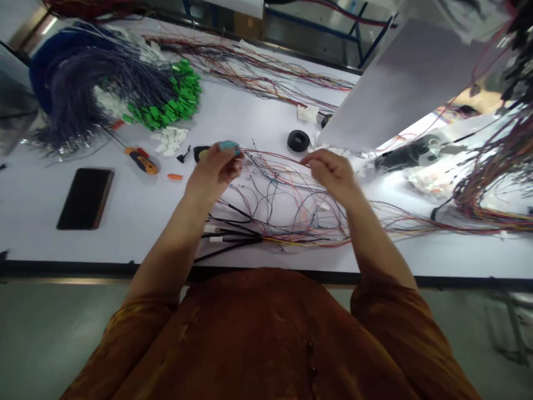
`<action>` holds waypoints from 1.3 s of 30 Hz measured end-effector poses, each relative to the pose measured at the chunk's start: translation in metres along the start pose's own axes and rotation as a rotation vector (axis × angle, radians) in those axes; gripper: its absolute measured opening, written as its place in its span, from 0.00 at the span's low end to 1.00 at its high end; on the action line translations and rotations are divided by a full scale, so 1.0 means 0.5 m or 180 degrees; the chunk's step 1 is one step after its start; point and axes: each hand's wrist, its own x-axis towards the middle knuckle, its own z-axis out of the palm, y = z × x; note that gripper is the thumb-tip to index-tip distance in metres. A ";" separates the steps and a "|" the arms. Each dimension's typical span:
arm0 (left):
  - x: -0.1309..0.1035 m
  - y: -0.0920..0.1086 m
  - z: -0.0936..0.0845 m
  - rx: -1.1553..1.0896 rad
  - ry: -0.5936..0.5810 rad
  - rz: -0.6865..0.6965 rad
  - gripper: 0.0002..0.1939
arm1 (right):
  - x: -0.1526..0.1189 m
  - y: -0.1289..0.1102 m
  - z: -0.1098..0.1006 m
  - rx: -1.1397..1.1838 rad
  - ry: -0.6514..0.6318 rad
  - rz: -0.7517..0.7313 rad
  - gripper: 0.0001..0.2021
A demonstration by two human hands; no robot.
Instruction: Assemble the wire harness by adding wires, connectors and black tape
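Above the white table, my left hand (217,169) is closed on a small light-blue connector (229,146). A red wire (270,153) runs from beside this connector toward my right hand (333,173), whose thumb and fingers pinch it. Below both hands spreads a wire harness (291,197) of loose thin wires in red, blue, yellow and black. Its black-sleeved branches (237,234) lie near the table's front edge, with small white connectors (216,239) among them. The far end of the wire in my left fingers is hidden.
A purple wire bundle with green connectors (175,100) lies back left. A phone (85,198), a screwdriver (141,160) and a black tape roll (298,140) rest on the table. More wires (258,72) stretch along the back. A white panel (395,83) stands at right beside hanging wires (491,166).
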 end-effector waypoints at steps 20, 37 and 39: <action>-0.230 -0.096 -0.146 0.0425 0.0220 -0.0457 0.19 | -0.215 0.171 -0.051 -0.1911 0.0932 0.0147 0.14; -0.232 -0.085 -0.167 0.0973 -0.0238 -0.0385 0.23 | -0.132 -0.026 0.338 -0.0449 -0.0758 -0.0105 0.10; -0.226 -0.087 -0.169 0.1188 -0.0300 -0.0372 0.20 | -0.136 -0.033 0.339 -0.0854 -0.0895 -0.0211 0.11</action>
